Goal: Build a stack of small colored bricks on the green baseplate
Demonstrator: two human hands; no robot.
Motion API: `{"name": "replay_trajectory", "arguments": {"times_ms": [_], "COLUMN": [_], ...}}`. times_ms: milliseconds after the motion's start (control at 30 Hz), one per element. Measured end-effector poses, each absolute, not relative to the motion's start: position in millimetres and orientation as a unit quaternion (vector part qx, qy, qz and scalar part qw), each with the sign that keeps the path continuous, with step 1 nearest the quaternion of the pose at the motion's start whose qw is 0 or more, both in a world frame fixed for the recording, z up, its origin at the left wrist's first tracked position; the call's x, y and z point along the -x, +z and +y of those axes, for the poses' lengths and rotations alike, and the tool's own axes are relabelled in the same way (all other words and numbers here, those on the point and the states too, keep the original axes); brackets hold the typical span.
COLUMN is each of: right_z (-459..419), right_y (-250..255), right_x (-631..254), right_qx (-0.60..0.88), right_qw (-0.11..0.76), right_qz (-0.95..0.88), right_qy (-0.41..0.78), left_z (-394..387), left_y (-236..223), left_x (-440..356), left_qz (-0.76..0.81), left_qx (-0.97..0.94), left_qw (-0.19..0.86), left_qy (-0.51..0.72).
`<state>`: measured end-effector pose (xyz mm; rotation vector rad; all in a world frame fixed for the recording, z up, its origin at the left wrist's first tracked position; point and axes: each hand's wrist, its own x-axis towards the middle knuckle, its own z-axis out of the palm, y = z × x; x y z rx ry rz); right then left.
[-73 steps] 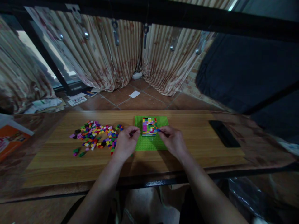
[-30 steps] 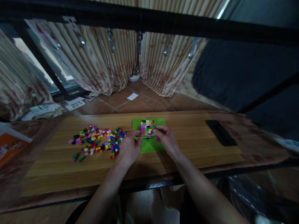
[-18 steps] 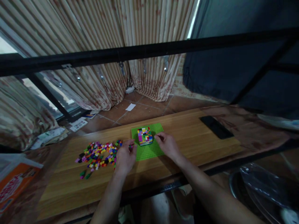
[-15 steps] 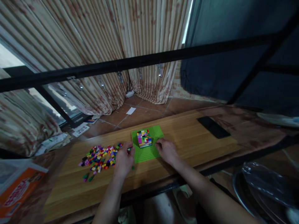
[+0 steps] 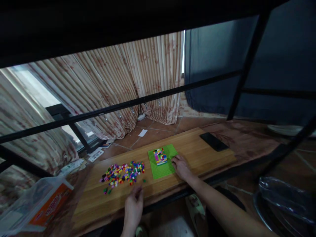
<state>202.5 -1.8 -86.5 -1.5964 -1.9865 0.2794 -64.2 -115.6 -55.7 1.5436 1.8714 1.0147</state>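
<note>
A small block of colourful toy bricks (image 5: 160,157) stands on the green baseplate (image 5: 160,172). At the plate's right edge is my right hand (image 5: 181,167), its fingers curled together; whatever is in them, if anything, is hidden. My left hand (image 5: 134,204) hovers near the front edge of the wooden board, thumb and fingers loosely bent and apart, with nothing visible between them. Beyond it spreads a pile of loose toy bricks (image 5: 123,173) in many colours. One green brick (image 5: 144,180) lies alone between the pile and the plate.
A black phone (image 5: 213,141) rests on the right part of the wooden board (image 5: 187,144). To the left stands a clear plastic box (image 5: 37,200) with an orange label. A dark metal bar (image 5: 148,98) crosses in front of the curtains (image 5: 111,72). Clear plastic wrapping (image 5: 283,194) lies at right.
My left hand has drawn back from the baseplate's left side toward the board's front edge. My right hand stays by the plate's right edge. The head view has shifted.
</note>
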Motion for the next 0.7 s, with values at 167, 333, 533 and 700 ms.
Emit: {"name": "replay_trajectory", "arguments": {"times_ms": [167, 333, 533, 700], "right_z": [-19, -31, -51, -87], "right_y": [-88, -80, -71, -66], "right_x": [-221, -224, -229, -236], "right_qx": [0.588, 0.578, 0.586, 0.612], "right_qw": [0.3, 0.297, 0.261, 0.252], "right_qz": [-0.742, -0.752, -0.762, -0.748], "right_qy": [0.112, 0.113, 0.094, 0.052], "left_z": [-175, -210, -239, -265], "left_y": [-86, -98, -72, -61], "left_x": [57, 48, 36, 33], "left_qz": [0.679, 0.667, 0.661, 0.64], "left_qx": [-0.558, -0.588, -0.665, -0.719], "left_qw": [0.281, 0.307, 0.263, 0.227], "left_qy": [0.387, 0.339, 0.228, 0.149]}}
